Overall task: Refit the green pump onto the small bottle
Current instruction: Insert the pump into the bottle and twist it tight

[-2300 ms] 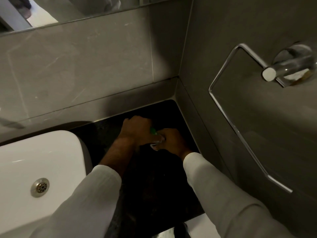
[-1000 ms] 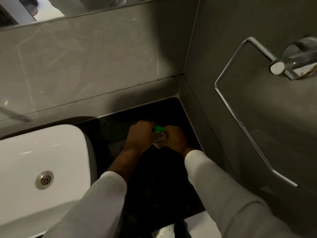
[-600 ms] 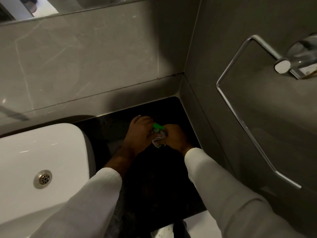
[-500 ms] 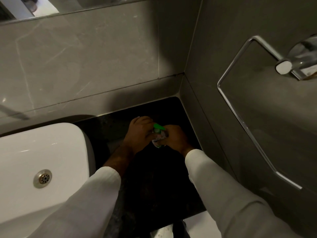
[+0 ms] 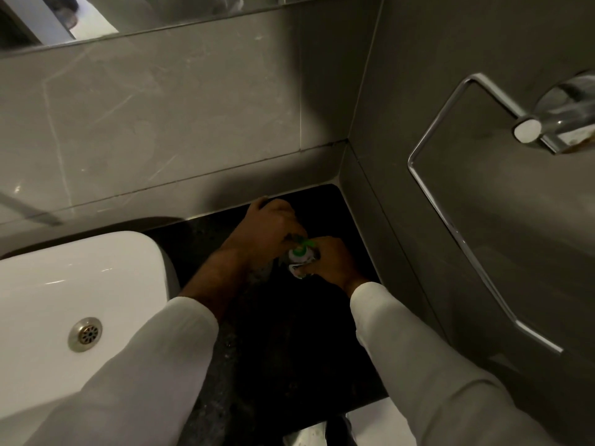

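Note:
A small clear bottle [image 5: 301,259] with a label stands on the dark countertop [image 5: 289,342] in the corner. The green pump [image 5: 301,249] sits on its neck. My right hand [image 5: 331,262] is wrapped around the bottle's body from the right. The fingertips of my left hand [image 5: 267,233] pinch the pump top from the left. Most of the bottle is hidden behind my fingers.
A white basin [image 5: 64,304] with a metal drain [image 5: 85,334] lies to the left. Grey tiled walls close the corner behind and to the right. A chrome towel ring [image 5: 457,201] hangs on the right wall. A mirror edge [image 5: 128,17] runs along the top.
My left hand has shifted up and back, so the green pump top and bottle neck show more. My right hand keeps its hold on the bottle.

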Demonstrator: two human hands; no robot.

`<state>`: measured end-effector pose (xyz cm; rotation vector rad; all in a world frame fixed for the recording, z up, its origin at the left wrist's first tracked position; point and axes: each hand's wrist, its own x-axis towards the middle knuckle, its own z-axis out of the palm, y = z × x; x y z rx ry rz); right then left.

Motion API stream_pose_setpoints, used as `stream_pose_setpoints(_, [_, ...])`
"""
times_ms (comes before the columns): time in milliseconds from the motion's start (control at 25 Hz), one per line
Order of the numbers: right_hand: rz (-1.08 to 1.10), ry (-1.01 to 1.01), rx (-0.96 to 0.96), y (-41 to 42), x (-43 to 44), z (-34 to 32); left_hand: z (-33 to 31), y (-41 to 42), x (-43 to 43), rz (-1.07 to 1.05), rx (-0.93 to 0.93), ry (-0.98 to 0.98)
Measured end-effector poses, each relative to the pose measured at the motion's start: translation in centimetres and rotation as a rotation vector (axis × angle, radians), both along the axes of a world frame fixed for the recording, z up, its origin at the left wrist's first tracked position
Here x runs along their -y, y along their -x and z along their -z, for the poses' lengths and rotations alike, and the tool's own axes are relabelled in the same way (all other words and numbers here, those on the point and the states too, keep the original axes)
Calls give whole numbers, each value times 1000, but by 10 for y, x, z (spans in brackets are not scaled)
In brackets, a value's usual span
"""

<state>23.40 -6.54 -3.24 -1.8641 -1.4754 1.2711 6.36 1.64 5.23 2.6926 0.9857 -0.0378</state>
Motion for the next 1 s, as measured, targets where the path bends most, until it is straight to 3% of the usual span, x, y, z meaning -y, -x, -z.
stream_pose_setpoints(200, [-35,-107,158,0,-2,5,-18,-4,4,188,-105,-140])
stream_pose_setpoints(480, [-17,-82,242,-1,-1,16,-17,-2,6,250,-115,-201])
stream_pose_setpoints(1000, [-34,-90,252,1,10,17,-15,1,20,289,-24,-139])
